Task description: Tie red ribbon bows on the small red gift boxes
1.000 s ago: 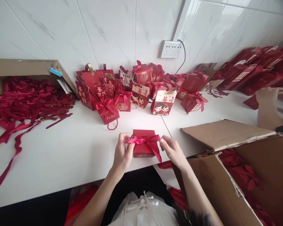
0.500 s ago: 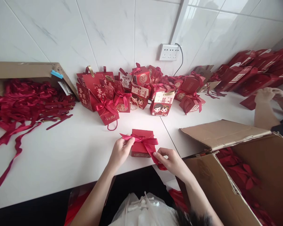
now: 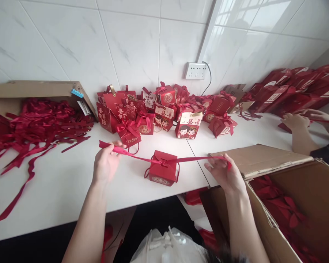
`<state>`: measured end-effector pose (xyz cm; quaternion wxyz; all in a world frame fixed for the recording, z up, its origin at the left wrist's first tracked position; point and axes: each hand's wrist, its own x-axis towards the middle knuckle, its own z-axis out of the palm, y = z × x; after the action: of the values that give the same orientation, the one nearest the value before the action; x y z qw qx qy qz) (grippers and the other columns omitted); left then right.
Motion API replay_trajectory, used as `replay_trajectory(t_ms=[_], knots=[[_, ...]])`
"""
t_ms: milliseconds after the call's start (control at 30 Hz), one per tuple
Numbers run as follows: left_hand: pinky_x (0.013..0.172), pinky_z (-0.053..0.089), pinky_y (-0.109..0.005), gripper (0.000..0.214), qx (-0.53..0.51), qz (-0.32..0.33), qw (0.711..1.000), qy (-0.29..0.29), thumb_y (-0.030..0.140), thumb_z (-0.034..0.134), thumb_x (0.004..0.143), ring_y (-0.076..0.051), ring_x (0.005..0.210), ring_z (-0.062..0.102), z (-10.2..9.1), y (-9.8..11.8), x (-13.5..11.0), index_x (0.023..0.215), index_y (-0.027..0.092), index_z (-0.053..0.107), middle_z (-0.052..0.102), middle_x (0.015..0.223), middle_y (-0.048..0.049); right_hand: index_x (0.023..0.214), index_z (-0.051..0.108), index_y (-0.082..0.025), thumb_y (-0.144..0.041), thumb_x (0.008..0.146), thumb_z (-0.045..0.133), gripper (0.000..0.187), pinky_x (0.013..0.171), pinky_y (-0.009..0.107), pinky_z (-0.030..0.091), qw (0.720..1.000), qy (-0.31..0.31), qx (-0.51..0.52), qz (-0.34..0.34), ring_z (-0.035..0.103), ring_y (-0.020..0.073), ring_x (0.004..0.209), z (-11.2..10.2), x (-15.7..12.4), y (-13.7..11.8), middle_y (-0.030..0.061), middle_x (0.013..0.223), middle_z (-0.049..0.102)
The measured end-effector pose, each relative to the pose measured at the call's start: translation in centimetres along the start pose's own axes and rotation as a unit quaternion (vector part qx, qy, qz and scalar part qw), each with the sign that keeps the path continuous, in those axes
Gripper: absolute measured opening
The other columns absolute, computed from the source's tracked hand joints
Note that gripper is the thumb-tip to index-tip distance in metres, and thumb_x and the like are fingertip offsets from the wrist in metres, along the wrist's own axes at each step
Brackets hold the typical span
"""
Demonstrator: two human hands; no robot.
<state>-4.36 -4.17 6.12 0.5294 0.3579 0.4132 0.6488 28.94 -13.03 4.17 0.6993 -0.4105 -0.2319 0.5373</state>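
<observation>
The left grip [image 3: 106, 163] is pinching one end of a flat, glossy red satin ribbon [image 3: 192, 159]; the right grip [image 3: 228, 172] is holding the other end, loosely half-closed. Between both grips, a small gold-printed, slope-topped red card box [image 3: 163, 171] is sitting on the smooth white tabletop [image 3: 55, 186], the ribbon stretching outward from its top, twisted red cord handles [image 3: 178, 173] hanging at its sides.
</observation>
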Motion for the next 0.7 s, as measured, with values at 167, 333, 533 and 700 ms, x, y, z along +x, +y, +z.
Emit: replay_trajectory(t_ms=[167,333,533,700], knots=[[0.068,0.052,-0.035,0.032,-0.032,0.008,0.99,-0.138,0.035,0.06,0.069,-0.015,0.063,0.057,4.2,2.0,-0.3,0.053,0.019,0.037,0.054,0.062,0.0009,0.064,0.056,-0.024,-0.053,0.072,0.065,0.031,0.088,0.046,0.046,0.991,-0.118,-0.04,-0.047,0.063,0.0236,0.095,6.1,0.9,-1.1,0.001,0.092,0.068],[0.068,0.051,-0.033,0.025,0.0,0.034,0.964,-0.264,0.039,0.062,0.072,-0.015,0.064,0.058,8.5,3.1,-0.6,0.063,0.017,0.055,0.059,0.068,-0.0023,0.074,0.067,-0.021,-0.055,0.071,0.065,0.034,0.083,0.041,0.05,0.983,-0.161,-0.032,-0.087,0.063,0.0189,0.072,11.9,2.1,-1.0,0.0028,0.076,0.068],[0.086,0.05,-0.04,0.027,0.061,0.06,0.951,-0.297,0.036,0.06,0.076,-0.021,0.085,0.063,10.1,3.2,-1.4,0.09,0.014,0.064,0.067,0.089,-0.0093,0.093,0.07,-0.02,-0.06,0.074,0.057,0.045,0.087,0.042,0.048,0.971,-0.218,-0.041,-0.088,0.065,0.0243,0.088,15.0,1.9,-0.3,0.0081,0.096,0.071],[0.063,0.049,-0.03,0.027,0.063,0.078,0.962,-0.254,0.039,0.054,0.078,-0.014,0.058,0.056,8.0,4.0,-0.7,0.071,0.014,0.062,0.062,0.068,-0.0047,0.068,0.068,-0.021,-0.052,0.073,0.06,0.032,0.064,0.036,0.053,0.966,-0.244,-0.03,-0.081,0.063,0.0192,0.064,12.8,1.2,-1.8,0.0047,0.073,0.068]])
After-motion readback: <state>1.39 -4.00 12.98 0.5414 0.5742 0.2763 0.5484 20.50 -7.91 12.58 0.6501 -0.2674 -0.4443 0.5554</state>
